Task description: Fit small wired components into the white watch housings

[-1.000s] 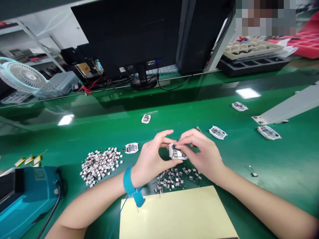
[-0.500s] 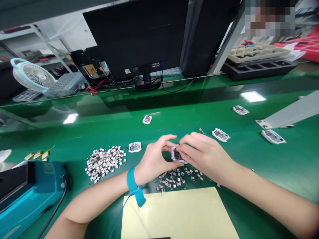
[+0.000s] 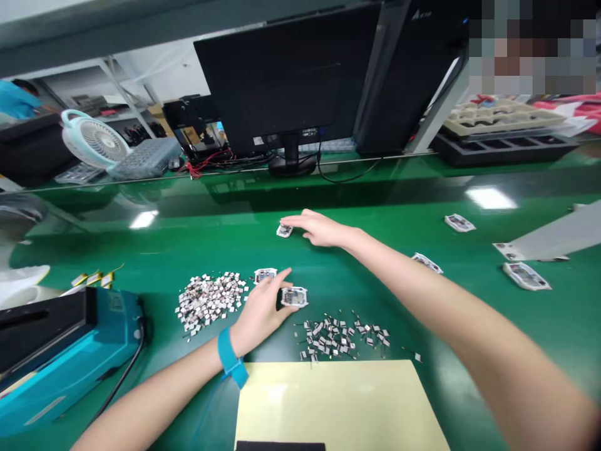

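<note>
L hand (image 3: 260,313): fingers holding white case (image 3: 295,297) by its 9 o'clock edge, board showing. R hand (image 3: 325,230): fingertips at far case (image 3: 284,230), approx 12 o'clock of held one; can't tell if gripping. Sq. parts pile (image 3: 212,299) at L hand's 9 o'clock, on desk (image 3: 357,275).

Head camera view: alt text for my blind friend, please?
A person's left hand, with a blue wristband, cups one side of a white-framed circuit unit at a green bench, while the right hand is at another farther off. Tiny parts lie in two clusters nearby, with a yellow sheet in front and a dark monitor behind.
</note>
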### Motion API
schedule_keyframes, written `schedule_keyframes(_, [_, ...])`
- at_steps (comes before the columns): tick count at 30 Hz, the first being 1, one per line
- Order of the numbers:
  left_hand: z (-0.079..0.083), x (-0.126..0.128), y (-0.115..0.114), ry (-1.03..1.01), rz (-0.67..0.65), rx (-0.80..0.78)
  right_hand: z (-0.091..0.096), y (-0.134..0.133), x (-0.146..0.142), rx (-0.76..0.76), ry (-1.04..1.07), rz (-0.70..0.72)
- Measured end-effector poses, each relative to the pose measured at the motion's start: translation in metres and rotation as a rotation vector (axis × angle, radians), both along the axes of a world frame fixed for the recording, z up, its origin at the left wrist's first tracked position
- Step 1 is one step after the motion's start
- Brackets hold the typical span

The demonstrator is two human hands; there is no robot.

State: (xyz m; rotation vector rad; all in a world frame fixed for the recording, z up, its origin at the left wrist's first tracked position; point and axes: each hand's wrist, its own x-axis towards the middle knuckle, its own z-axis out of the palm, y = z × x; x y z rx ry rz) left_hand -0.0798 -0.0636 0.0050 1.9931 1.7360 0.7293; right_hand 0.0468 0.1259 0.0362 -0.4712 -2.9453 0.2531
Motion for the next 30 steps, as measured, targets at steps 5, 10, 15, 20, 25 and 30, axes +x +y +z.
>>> schedule_keyframes(5, [0.012, -0.003, 0.002, 0.183, -0.160, -0.008, -0.026, 0.039, -0.029, -0.015, -0.091, -0.052])
schedule_keyframes(10, [0.026, 0.036, 0.029, 0.272, -0.534, -0.058, -0.021, 0.036, -0.024, -0.007, -0.085, -0.140])
schedule_keyframes(15, [0.020, 0.071, 0.041, 0.387, -0.547, -0.118, -0.008, 0.008, 0.025, -0.004, -0.005, -0.286])
schedule_keyframes(20, [0.016, 0.077, 0.040, 0.425, -0.499, -0.151, -0.011, -0.043, 0.107, -0.032, 0.068, -0.388])
schedule_keyframes(25, [0.014, 0.075, 0.042, 0.402, -0.393, -0.124, -0.031, -0.076, 0.148, -0.101, 0.088, -0.408])
schedule_keyframes(30, [0.017, 0.072, 0.051, 0.318, -0.339, -0.092, -0.032, -0.083, 0.147, -0.017, 0.113, -0.357])
